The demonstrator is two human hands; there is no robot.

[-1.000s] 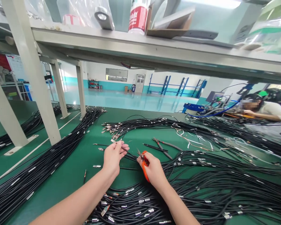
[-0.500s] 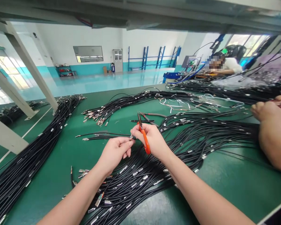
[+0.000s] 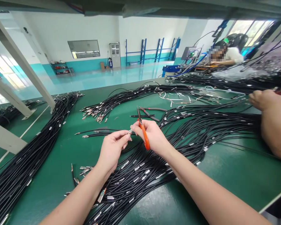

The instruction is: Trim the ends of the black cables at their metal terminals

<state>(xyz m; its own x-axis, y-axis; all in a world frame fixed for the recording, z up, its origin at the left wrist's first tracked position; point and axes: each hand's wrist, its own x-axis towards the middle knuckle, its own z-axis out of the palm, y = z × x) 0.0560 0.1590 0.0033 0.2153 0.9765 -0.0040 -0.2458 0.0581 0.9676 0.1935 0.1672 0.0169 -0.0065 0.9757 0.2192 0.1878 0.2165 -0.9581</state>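
Pinched between the fingertips of my left hand (image 3: 114, 147) is the end of a black cable, with a small silvery connector (image 3: 130, 131) showing. My right hand (image 3: 151, 134) touches that connector with thumb and forefinger. It also grips orange-handled scissors (image 3: 144, 136), whose dark blades point up and away. Beneath both hands spreads a bundle of black cables (image 3: 152, 165) with white tags and metal connectors at the near-left ends. Just beyond my left hand lie a few separate cables (image 3: 96, 135).
Past my right hand rest red-handled pliers (image 3: 154, 109) and a black pen (image 3: 140, 116). More cable bundles lie at the back (image 3: 131, 93) and left (image 3: 49, 131) of the green table (image 3: 67, 147). Another person's hands (image 3: 264, 100) are at the right; a co-worker (image 3: 233, 56) sits farther back.
My hands stay together at the cable end, with the connector now slightly more exposed between them. The whole view has shifted slightly, and the scissors remain in my right hand.
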